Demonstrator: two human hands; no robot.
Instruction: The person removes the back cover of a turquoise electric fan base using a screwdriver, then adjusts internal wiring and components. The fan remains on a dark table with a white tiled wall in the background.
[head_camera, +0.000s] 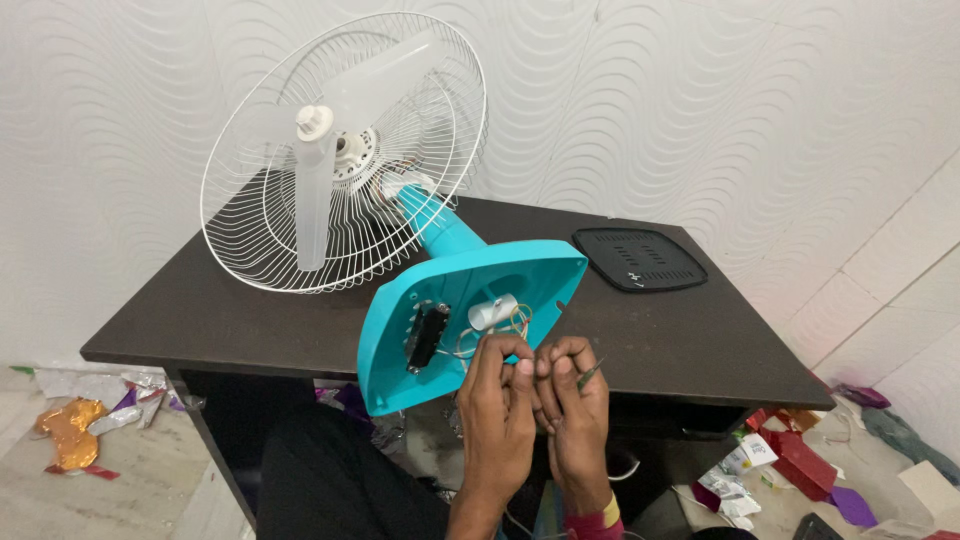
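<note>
One table fan (345, 160) lies tipped on the dark table (700, 340), its turquoise base (460, 300) turned up toward you; your left hand (497, 405) pinches the wires (500, 335) at the open underside, fingers closed on them; your right hand (572, 400) grips one thin tool (590, 374), seemingly a small screwdriver; one black cover plate (640, 258) lies well apart on the table.
</note>
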